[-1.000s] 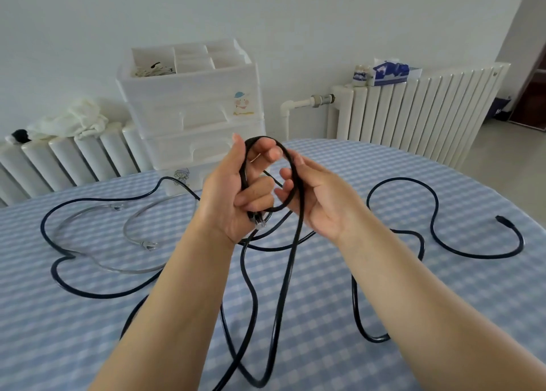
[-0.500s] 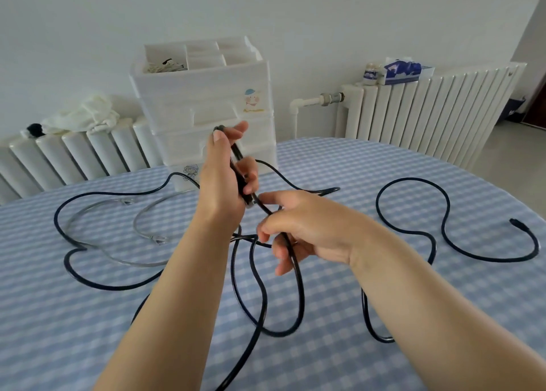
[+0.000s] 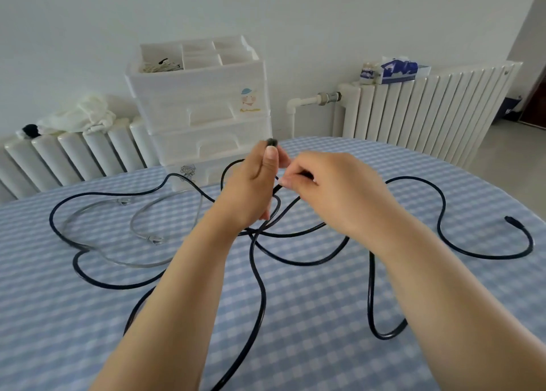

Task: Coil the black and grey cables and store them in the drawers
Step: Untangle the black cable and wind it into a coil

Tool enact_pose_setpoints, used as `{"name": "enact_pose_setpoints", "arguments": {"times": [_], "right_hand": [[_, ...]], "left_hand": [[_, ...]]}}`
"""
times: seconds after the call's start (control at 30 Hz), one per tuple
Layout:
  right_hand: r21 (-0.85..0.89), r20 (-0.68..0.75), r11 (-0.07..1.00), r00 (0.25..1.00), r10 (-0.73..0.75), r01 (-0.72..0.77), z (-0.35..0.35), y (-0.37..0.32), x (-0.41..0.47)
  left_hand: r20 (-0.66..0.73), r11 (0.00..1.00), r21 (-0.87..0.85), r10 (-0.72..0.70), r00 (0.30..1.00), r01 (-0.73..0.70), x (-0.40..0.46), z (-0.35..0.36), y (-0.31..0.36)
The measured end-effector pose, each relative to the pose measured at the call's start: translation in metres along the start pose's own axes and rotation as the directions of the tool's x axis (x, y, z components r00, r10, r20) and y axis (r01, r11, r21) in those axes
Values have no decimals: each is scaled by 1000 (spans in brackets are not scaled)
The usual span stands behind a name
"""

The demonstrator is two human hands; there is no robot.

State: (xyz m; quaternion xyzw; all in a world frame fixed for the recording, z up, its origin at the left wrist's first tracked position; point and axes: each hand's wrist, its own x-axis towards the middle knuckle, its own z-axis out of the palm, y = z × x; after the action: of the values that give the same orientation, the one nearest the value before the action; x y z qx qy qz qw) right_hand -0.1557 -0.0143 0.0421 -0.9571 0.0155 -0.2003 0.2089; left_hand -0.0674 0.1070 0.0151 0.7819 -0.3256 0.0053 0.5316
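Observation:
A long black cable sprawls in loops over the blue checked tablecloth; its far plug lies at the right. My left hand is raised above the table's middle and grips the cable near its other end, the plug tip sticking out above my thumb. My right hand pinches the same cable just to the right of the left hand. A grey cable lies curled on the cloth at the left. The white drawer unit stands at the table's back edge, its drawers shut.
The table has a rounded edge at the right. White radiators stand behind: one at the left with a white cloth, one at the right with a tissue pack. The unit's open top tray holds a small cord bundle.
The loop held up in my left hand a second ago is gone. My right hand dropped down along the cable, then rose back beside the left hand, pinching the cable.

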Motion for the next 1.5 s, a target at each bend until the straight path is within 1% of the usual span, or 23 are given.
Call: {"name": "enact_pose_setpoints", "arguments": {"times": [0.07, 0.1, 0.17, 0.23, 0.33, 0.43, 0.5, 0.57, 0.67, 0.73, 0.8, 0.87, 0.97, 1.0, 1.07, 1.1, 1.13, 1.17, 1.2, 1.23, 1.3, 1.37, 1.5], "right_hand": [[70, -92, 997, 995, -36, 43, -4, 4, 2], [107, -106, 993, 993, -45, 56, -4, 7, 3], [170, -114, 983, 992, -48, 67, -3, 13, 6], [236, -133, 968, 990, -57, 87, -2, 19, 9], [348, -150, 927, 984, -92, 140, 0, 26, 13], [489, -96, 860, 989, -113, 146, 1, 29, 15], [630, -83, 766, 991, -101, 131, -1, 32, 16], [741, -70, 667, 997, -39, 78, -4, 33, 17], [845, -6, 535, 1000, 16, -3, -4, 32, 18], [913, 66, 400, 997, 45, -78, -1, 30, 18], [962, 136, 232, 989, 59, -146, 3, 28, 18], [980, 172, 88, 983, 55, -177, 6, 25, 18], [985, 173, -9, 984, 52, -173, 11, 21, 18], [986, 167, -16, 985, 54, -166, 13, 20, 18], [986, 160, 35, 985, 69, -163, 19, 18, 18], [981, 162, 97, 983, 87, -171, 23, 16, 18], [969, 164, 170, 980, 113, -182, 27, 14, 17], [952, 167, 233, 975, 145, -198, 30, 11, 16], [936, 172, 276, 969, 177, -216, 34, 8, 15], [927, 181, 291, 962, 205, -236, 36, 4, 14], [923, 202, 279, 950, 239, -266, 42, -2, 12], [908, 209, 314, 949, 235, -278, 49, -7, 10], [877, 263, 359, 945, 195, -318, 66, -18, 1]], "left_hand": [[131, 993, -113, -27, 991, 42, -2, 3, 5], [213, 984, -170, -18, 977, 56, -4, 5, 7], [324, 974, -213, 0, 946, 73, -6, 7, 13], [392, 965, -231, -27, 920, 127, -6, 6, 12], [517, 881, -397, -19, 856, 259, -3, 1, 3], [538, 785, -523, 0, 843, 333, -1, -4, -1], [541, 720, -594, 28, 841, 358, 0, -7, -3], [552, 667, -641, 58, 832, 380, 1, -10, -1], [560, 600, -699, 122, 820, 389, 0, -8, 0], [553, 555, -734, 154, 819, 392, 0, -6, 2], [549, 485, -771, 180, 816, 412, 2, -6, 1], [523, 413, -809, 178, 834, 419, 3, -8, 0], [466, 308, -862, 171, 868, 402, 5, -8, -1], [451, 248, -881, 186, 873, 403, 7, -8, -4], [423, 55, -904, 266, 866, 424, 11, -8, -10], [397, -42, -904, 284, 873, 425, 13, -9, -12], [361, -102, -912, 257, 896, 397, 15, -9, -14], [314, -113, -934, 188, 931, 338, 16, -9, -16], [262, -86, -958, 111, 959, 272, 15, -9, -15], [210, -52, -976, 51, 976, 212, 14, -9, -13], [133, -21, -991, -19, 991, 132, 13, -8, -10], [66, 17, -998, -82, 994, 68, 12, -10, -8], [-106, 153, -985, -212, 971, -74, 11, -15, -7]]}}
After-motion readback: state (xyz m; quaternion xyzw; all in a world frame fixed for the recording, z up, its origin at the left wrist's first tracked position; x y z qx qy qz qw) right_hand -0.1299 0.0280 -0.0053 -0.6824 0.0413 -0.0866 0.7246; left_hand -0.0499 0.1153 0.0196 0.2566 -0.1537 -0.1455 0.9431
